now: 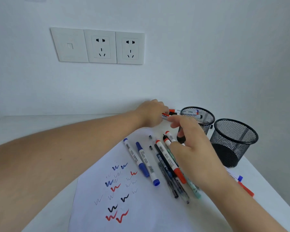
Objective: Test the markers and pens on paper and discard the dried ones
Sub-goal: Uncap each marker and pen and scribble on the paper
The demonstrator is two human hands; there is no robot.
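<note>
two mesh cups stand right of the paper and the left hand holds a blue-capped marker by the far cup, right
No: the marker in the left hand has a red cap, not blue, as the head view shows. The rest holds: the far cup and near cup stand right of the paper.

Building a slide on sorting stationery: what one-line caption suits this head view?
Left hand grips a red-capped marker beside a mesh cup; pens lie on scribbled paper.
</note>
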